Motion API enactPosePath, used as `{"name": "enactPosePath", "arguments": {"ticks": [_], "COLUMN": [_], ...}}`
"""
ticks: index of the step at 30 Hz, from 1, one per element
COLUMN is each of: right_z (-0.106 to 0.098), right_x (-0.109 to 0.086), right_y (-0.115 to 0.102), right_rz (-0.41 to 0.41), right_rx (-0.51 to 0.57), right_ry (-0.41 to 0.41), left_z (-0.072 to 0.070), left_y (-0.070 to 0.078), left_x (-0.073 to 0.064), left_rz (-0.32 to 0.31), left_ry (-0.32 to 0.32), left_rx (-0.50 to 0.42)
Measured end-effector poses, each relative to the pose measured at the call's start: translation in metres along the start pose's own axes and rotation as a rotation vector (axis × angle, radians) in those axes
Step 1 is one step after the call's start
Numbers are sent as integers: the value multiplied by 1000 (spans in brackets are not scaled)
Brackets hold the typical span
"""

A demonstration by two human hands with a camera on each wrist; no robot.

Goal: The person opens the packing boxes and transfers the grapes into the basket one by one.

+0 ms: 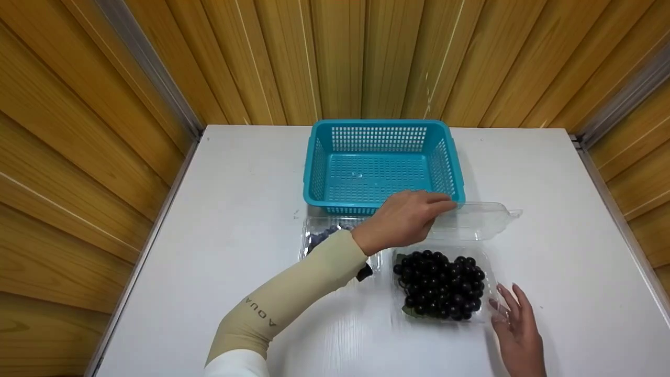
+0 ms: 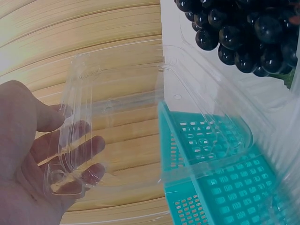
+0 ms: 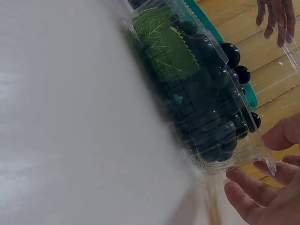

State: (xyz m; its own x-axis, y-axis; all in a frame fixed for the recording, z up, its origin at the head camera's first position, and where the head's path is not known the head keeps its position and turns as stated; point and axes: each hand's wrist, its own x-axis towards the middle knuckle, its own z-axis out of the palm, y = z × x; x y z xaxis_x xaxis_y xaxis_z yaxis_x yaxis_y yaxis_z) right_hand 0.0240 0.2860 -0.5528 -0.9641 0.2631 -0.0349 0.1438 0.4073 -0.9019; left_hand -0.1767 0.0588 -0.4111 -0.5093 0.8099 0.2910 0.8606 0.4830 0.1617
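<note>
At the lower right of the frame, my right hand [image 1: 518, 327] is resting against the lower right corner of a clear, squarish plastic box [image 1: 489, 262] that is holding a bunch of glossy, near-black round grapes [image 1: 442, 285]; its fingers are lying spread about the rim, and I cannot tell whether they are pinching it. Near the middle of the frame, my left hand [image 1: 411, 217] is gripping the edge of a thin, see-through plastic lid [image 1: 473, 222], thumb on one face and fingers on the other. The lid is standing raised along the box's upper edge, its long axis running sideways from that hand toward the frame's right, so the grapes are lying below and a little right of my left hand, with my right hand sitting nearer the box itself. A flat green, saw-edged leaf [image 3: 164, 44] is showing through the box's ribbed wall. Above, a turquoise lattice-sided plastic basket [image 1: 379, 122] is standing on the smooth white tabletop [image 1: 235, 183]; left of the grapes, a second clear plastic box [image 1: 310, 224] is lying partly hidden beneath my beige fabric sleeve [image 1: 298, 293].
</note>
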Motion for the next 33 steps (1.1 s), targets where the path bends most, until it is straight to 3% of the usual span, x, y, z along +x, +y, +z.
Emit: {"name": "enactPosePath", "arguments": {"ticks": [15,26,33], "right_z": [-3,-3,-5], "right_x": [-4,-2,-2], "right_y": [2,-5,-11], "right_rz": [-3,83,107], "right_rx": [1,-42,-115], "right_ry": [15,2,37], "left_z": [0,2,1], "left_y": [0,-3,-3], "left_x": [2,2,0], "left_rz": [-36,-37,-50], "left_ry": [-27,16,26], "left_rx": [19,-10,-16]}}
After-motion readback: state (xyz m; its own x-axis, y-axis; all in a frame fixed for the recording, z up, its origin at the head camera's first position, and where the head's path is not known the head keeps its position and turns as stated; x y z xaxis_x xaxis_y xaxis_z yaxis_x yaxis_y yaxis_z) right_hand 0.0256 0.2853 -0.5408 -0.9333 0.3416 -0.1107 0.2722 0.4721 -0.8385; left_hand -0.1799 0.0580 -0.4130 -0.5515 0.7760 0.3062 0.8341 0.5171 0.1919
